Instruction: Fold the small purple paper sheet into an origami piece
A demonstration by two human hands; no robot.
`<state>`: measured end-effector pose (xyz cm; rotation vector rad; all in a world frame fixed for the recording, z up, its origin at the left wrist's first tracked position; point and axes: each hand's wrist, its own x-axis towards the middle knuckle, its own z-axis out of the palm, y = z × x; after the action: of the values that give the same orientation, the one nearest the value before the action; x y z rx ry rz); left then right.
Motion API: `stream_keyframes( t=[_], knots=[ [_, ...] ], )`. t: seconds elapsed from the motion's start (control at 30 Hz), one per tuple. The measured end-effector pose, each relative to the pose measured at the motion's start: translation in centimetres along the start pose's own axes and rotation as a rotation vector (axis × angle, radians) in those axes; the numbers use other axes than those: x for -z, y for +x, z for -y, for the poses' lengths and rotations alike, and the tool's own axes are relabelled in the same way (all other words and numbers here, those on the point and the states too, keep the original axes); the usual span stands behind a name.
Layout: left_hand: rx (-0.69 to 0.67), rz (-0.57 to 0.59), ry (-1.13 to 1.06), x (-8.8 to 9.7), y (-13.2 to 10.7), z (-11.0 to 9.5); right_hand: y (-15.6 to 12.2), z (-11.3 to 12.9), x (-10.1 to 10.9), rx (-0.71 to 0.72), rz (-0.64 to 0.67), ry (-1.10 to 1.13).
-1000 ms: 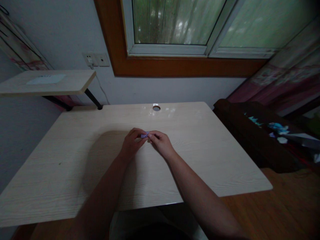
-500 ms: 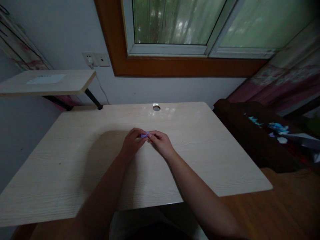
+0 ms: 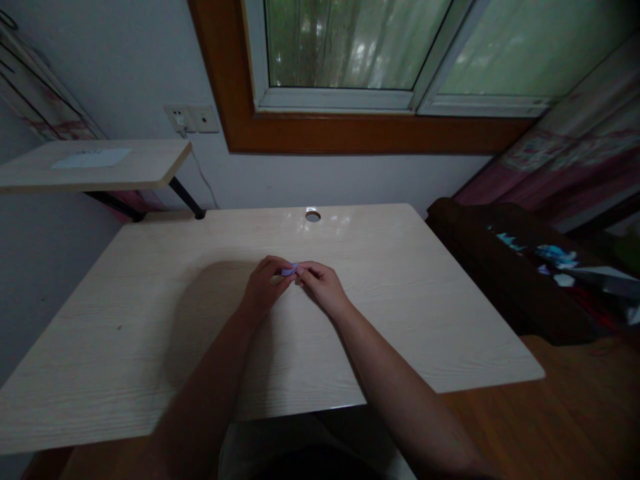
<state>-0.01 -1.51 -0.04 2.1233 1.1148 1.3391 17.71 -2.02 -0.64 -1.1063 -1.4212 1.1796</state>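
Note:
My left hand (image 3: 263,288) and my right hand (image 3: 323,287) meet over the middle of a pale wooden desk (image 3: 150,320). Between their fingertips sits a small folded piece of light purple paper (image 3: 289,270). Both hands pinch it, fingers curled in, the left from the left side and the right from the right. Most of the paper is hidden by the fingers. My forearms reach in from the bottom of the view.
A round cable hole (image 3: 313,215) lies at the desk's far edge. A small raised shelf (image 3: 145,167) with a white sheet (image 3: 93,157) juts out at the back left. A dark piece of furniture (image 3: 505,267) with scattered paper bits stands to the right, under a window.

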Motion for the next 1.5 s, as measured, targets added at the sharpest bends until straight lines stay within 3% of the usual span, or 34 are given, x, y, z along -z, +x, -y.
stream_keyframes(
  t=[0.3,0.87,1.5],
  knots=[
    [-0.011,0.001,0.021,-0.1,-0.1,0.1,0.0,0.0,-0.1,-0.011,-0.009,-0.015],
    [-0.203,0.066,0.224,-0.3,-0.4,-0.3,0.1,-0.3,-0.1,-0.034,-0.062,-0.014],
    [-0.211,0.063,0.216,0.0,-0.3,-1.0,0.3,0.1,-0.2,-0.069,-0.06,0.052]
  ],
)
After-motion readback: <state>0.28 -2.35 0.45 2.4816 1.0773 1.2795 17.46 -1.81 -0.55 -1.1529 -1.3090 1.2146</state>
